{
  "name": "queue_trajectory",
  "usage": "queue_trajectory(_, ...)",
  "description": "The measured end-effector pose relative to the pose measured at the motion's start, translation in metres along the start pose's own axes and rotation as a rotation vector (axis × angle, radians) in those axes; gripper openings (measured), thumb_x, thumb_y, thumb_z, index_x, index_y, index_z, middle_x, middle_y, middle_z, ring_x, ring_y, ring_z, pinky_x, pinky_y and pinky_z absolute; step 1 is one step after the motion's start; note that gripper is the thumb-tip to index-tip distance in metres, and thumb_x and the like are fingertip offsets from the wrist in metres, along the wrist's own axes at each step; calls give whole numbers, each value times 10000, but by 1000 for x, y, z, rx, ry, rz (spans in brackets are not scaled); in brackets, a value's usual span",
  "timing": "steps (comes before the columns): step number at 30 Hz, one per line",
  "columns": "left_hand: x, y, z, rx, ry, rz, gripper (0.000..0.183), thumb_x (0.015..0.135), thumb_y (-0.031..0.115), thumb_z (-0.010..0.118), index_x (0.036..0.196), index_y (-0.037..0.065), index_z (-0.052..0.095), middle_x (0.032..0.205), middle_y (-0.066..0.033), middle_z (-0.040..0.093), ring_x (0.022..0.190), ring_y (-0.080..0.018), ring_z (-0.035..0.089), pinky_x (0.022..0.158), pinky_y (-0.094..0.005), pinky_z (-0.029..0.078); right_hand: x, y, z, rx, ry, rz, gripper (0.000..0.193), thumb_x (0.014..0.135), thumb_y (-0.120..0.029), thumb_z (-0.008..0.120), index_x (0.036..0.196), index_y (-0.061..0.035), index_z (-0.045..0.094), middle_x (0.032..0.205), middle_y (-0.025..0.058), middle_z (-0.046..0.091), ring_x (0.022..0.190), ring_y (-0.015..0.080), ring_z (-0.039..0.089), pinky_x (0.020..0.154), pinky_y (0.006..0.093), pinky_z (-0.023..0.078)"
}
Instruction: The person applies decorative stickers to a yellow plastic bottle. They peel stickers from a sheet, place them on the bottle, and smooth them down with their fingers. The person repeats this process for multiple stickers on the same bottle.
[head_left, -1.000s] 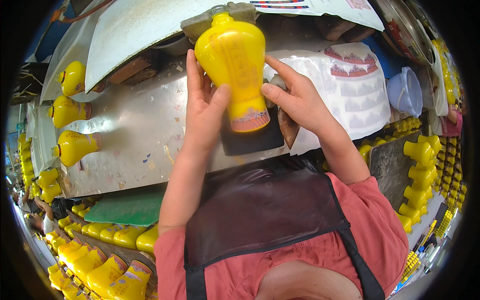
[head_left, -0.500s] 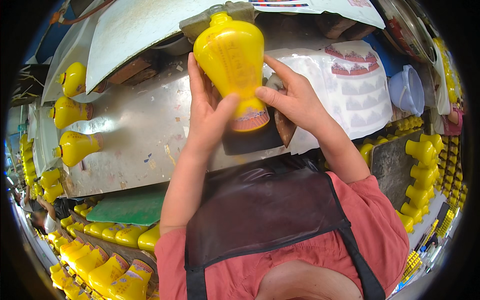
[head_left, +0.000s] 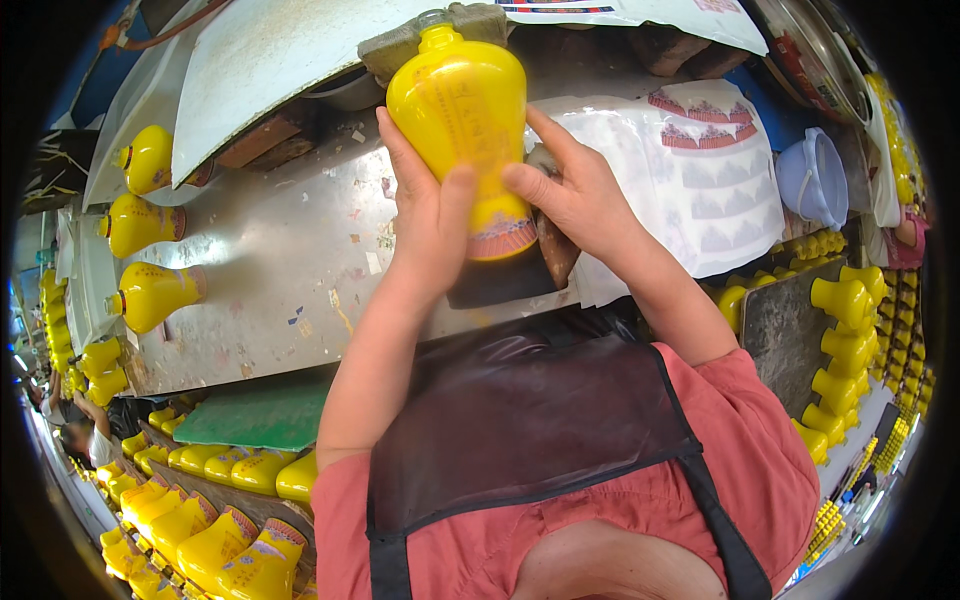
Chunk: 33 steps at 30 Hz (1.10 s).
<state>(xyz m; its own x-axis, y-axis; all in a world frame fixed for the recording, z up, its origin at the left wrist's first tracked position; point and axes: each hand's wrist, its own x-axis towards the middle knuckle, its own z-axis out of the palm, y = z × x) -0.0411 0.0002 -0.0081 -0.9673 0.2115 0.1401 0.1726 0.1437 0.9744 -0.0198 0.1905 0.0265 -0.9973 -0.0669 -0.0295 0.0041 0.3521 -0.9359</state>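
A yellow vase-shaped bottle (head_left: 463, 120) lies neck-away on the metal worktable (head_left: 280, 270), its neck against a grey pad (head_left: 400, 40). A red-patterned label band (head_left: 500, 238) wraps its base. My left hand (head_left: 425, 215) clasps the bottle's left side, thumb laid across the front. My right hand (head_left: 570, 195) presses on its right side near the band, fingers spread. A dark block (head_left: 505, 275) sits under the bottle's base.
Three yellow bottles (head_left: 150, 225) lie in a row at the table's left. A white sheet of printed labels (head_left: 700, 170) lies to the right, a blue tub (head_left: 815, 180) beyond. Several yellow bottles fill trays at lower left (head_left: 200, 520) and right (head_left: 850, 340). A green mat (head_left: 260, 415) sits near.
My left thumb has slid up across the bottle's front and my right fingers have shifted along the label band. The bottle stays in place.
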Motion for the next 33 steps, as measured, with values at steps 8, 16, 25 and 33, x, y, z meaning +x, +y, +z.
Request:
queue_trajectory(8, -4, 5, -5, -94, -54, 13, 963, 1021, 327, 530, 1628, 7, -146, 1641, -264, 274, 1499, -389, 347, 1230, -431, 279, 3, 6, -2, -29, -2, -64, 786, 983, -480, 648, 1554, 7, 418, 1218, 232, 702, 1081, 268, 689, 938, 354, 526)
queue_trajectory(16, 6, 6, 7, -207, 5, -44, 1038, 1031, 486, 578, 1619, -26, -107, 1576, -262, 364, 1449, -357, 418, 1188, -404, 340, 2, -5, 1, -169, -2, 21, 765, 977, -537, 599, 1546, -54, 431, 1161, 298, 705, 1088, 449, 687, 933, 477, 532)
queue_trajectory(25, 2, -2, -5, -6, -65, 43, 995, 1032, 421, 538, 1616, -27, -131, 1598, -293, 343, 1458, -412, 413, 1194, -419, 336, 3, -3, 2, -152, -3, 2, 793, 969, -571, 603, 1548, -61, 417, 1089, 301, 716, 1029, 472, 693, 888, 494, 542)
queue_trajectory(33, -2, 0, -13, -122, -147, 8, 1023, 1011, 358, 557, 1622, 35, -197, 1664, -238, 246, 1517, -366, 331, 1229, -418, 286, 3, -1, 4, -134, 16, -13, 761, 972, -544, 608, 1529, -51, 445, 1149, 314, 703, 1082, 463, 686, 923, 484, 537)
